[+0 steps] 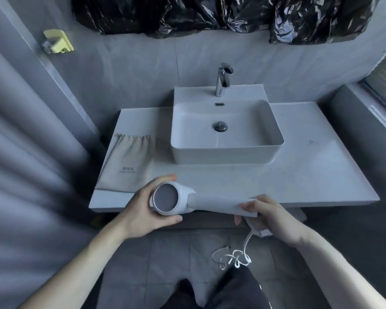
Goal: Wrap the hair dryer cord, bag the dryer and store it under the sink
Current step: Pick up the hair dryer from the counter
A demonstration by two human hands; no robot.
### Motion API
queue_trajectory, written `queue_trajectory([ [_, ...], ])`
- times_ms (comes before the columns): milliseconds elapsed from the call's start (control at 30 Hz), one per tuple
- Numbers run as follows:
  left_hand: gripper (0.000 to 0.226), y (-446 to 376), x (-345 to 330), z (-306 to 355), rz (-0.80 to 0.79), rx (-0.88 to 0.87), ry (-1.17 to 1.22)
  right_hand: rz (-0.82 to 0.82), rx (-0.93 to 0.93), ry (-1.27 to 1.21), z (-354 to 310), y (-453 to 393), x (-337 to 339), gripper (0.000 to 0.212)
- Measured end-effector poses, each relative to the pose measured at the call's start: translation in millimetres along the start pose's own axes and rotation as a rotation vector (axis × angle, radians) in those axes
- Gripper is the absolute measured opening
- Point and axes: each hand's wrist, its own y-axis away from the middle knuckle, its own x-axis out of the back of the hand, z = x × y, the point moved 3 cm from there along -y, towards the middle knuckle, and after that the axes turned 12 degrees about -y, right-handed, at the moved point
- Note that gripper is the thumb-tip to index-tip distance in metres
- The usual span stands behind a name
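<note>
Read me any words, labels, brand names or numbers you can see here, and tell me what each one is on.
Drawstring bag on the counter: two short printed lines, too small and blurred to read.
Hair dryer: no marking visible.
Faucet and sink: no marking visible.
Nothing else bears text.

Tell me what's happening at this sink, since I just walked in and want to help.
A person holds a white hair dryer over the front edge of the white vanity counter. The left hand grips its round head, the right hand its handle end. The white cord hangs in loose loops, not wrapped. The beige drawstring cloth bag lies flat left of the white basin.
</note>
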Motion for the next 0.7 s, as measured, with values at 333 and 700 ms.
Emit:
queue_trajectory([
  [333,0.041,-40.4,-58.4,-35.0,0.211,0.098,0.487,0.123,0.039,-0.189,58.9,-63.7,11.3,0.059],
  [700,0.055,-63.6,-182.9,-155.9,0.137,0.189,0.545,0.279,0.370,-0.125,209.1,-141.8,43.9,0.045],
])
